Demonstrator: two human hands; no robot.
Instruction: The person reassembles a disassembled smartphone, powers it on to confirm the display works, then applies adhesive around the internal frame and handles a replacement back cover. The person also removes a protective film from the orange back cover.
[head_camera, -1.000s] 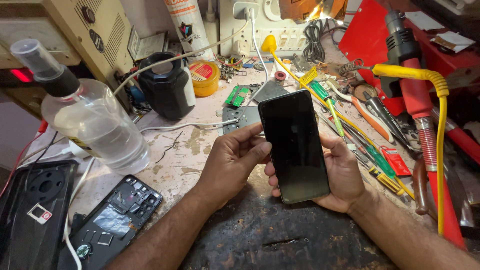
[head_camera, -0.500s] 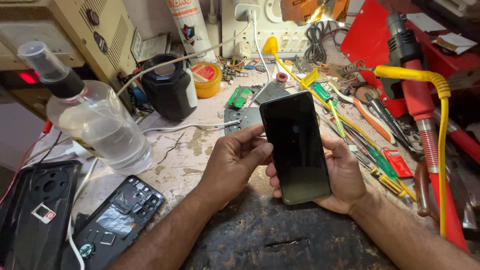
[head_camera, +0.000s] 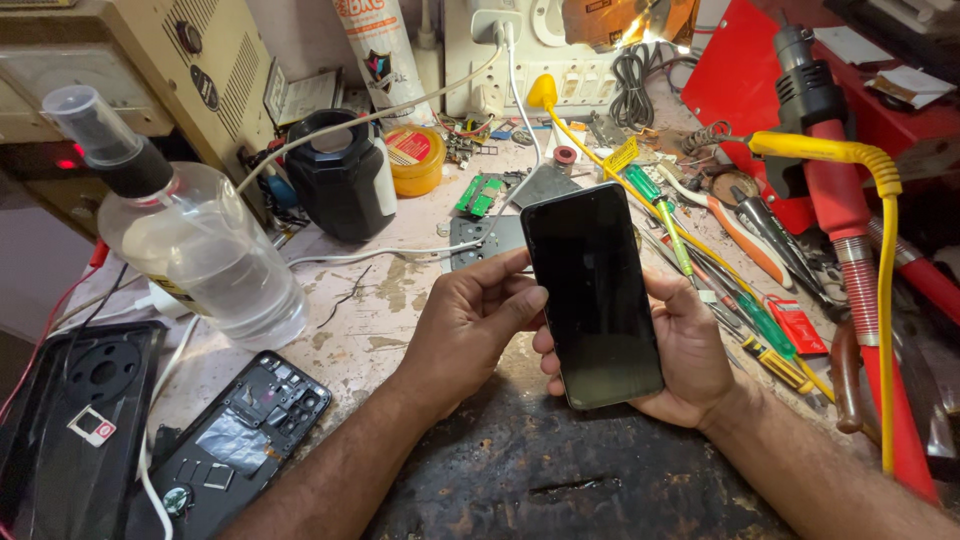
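A black smartphone with a dark, blank screen is held upright over the middle of the workbench. My right hand cradles it from behind and below, fingers wrapped along its right edge. My left hand grips its left edge, thumb pressed on the side near the middle. Both forearms reach in from the bottom of the view.
A clear spray bottle stands at left, with an opened phone body and a black back cover below it. A black jar, small circuit boards, screwdrivers and a red hot-air tool crowd the bench.
The view has shifted slightly; both hands keep the same hold on the phone, which has drifted a little to the right.
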